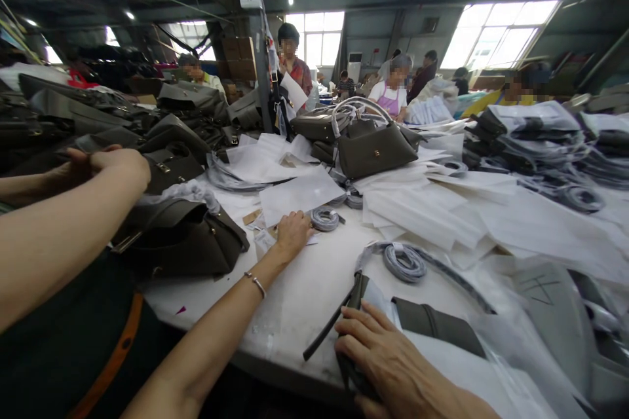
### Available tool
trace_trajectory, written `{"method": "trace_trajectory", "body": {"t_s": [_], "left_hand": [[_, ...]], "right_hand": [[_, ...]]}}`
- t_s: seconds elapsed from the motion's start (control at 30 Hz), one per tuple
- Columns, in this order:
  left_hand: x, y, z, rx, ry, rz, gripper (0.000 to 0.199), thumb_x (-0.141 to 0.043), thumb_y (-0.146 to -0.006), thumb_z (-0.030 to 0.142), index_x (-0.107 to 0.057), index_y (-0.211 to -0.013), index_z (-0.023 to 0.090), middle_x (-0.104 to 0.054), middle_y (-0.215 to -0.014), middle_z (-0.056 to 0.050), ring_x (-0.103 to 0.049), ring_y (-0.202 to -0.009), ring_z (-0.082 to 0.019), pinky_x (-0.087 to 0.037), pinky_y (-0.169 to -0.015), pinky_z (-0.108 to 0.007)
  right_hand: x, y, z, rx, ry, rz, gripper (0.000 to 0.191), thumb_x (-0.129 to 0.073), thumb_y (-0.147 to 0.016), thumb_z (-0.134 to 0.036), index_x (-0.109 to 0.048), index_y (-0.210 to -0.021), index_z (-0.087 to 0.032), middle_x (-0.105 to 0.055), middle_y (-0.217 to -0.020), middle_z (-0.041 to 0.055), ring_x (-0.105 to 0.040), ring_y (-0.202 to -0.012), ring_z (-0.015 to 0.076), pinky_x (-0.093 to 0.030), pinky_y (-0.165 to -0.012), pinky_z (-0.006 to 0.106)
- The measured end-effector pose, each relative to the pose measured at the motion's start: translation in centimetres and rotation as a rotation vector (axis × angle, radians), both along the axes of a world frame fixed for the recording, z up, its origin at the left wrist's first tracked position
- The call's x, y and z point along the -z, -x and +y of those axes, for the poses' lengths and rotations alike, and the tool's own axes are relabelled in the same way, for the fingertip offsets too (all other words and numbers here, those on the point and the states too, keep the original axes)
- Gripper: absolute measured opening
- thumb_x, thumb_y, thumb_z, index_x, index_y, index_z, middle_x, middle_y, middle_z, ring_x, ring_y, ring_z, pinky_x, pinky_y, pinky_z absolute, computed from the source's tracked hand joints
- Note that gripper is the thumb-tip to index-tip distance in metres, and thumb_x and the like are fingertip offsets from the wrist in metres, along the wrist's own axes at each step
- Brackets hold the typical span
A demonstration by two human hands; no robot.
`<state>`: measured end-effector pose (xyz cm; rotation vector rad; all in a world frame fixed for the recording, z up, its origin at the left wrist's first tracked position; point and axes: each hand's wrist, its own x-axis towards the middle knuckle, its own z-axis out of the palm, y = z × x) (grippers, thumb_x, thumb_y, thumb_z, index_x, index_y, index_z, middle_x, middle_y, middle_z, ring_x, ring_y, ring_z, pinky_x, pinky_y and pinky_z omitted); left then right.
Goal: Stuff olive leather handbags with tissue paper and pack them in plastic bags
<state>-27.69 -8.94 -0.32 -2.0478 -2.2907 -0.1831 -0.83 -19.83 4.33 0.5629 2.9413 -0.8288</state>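
Observation:
My left hand (293, 234), with a bracelet at the wrist, reaches across the table. Its fingers are curled at the left edge of a plastic-wrapped coiled strap (325, 218); the fingertips are partly hidden. A white paper sheet (301, 195) lies just beyond. Closer to me, my right hand (376, 347) is closed over the near end of a flattened dark handbag (437, 326), its thumb low at the edge. That bag has a wrapped handle (455, 276), a loose dark strap end (322, 335) and white sheeting about it. Another coiled strap (403, 263) sits inside the handle's curve.
At left, a co-worker's arms (73, 222) reach over a dark open handbag (187, 242) and a heap of bags (73, 111). A finished handbag (376, 150) stands mid-table. Paper sheets (432, 209) and stacked flat bags (525, 137) cover the right. Several people work behind.

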Motion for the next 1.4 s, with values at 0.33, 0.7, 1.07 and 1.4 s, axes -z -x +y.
{"method": "trace_trajectory", "body": {"t_s": [0.33, 0.7, 1.07, 1.4], "left_hand": [[-0.1, -0.1, 2.5, -0.092, 0.104, -0.232, 0.036, -0.059, -0.093, 0.037, -0.056, -0.122, 0.016, -0.059, -0.123, -0.010, -0.060, -0.106, -0.023, -0.053, -0.089, -0.045], [-5.3, 2.8, -3.9, 0.139, -0.079, -0.987, 0.025, -0.050, -0.085, 0.041, -0.051, -0.077, 0.017, -0.062, -0.076, -0.003, -0.060, -0.071, -0.016, -0.047, -0.065, -0.026], [-7.8, -3.7, -9.0, 0.390, -0.007, -1.875, 0.033, -0.075, -0.077, 0.037, -0.048, -0.078, 0.017, -0.058, -0.068, 0.001, -0.056, -0.064, -0.009, -0.043, -0.065, -0.021], [-8.1, -7.5, -9.1, 0.344, -0.323, -1.708, 0.023, -0.066, -0.085, 0.033, -0.048, -0.084, 0.018, -0.057, -0.069, 0.004, -0.053, -0.053, -0.007, -0.044, -0.053, -0.019]], "right_hand": [[0.4, -0.5, -0.5, 0.070, 0.089, -0.003, 0.058, -0.067, -0.077, -0.029, -0.056, -0.133, -0.025, -0.048, -0.147, 0.0088, -0.031, -0.143, 0.0291, -0.008, -0.121, 0.050], [-2.2, -1.1, 1.2, 0.356, 0.136, 0.308, 0.041, -0.064, -0.085, -0.042, -0.066, -0.122, -0.024, -0.058, -0.135, 0.0118, -0.052, -0.127, 0.0285, -0.039, -0.109, 0.045], [-3.6, 3.1, 3.4, 0.752, 0.524, 0.667, 0.046, -0.073, -0.074, -0.046, -0.068, -0.110, -0.017, -0.072, -0.102, 0.0083, -0.064, -0.080, 0.0180, -0.052, -0.072, 0.031], [-2.7, 4.9, 3.2, 0.719, 0.866, 0.671, 0.042, -0.079, -0.067, -0.045, -0.068, -0.094, -0.016, -0.058, -0.062, -0.0037, -0.051, -0.055, 0.0097, -0.036, -0.051, 0.021]]}}
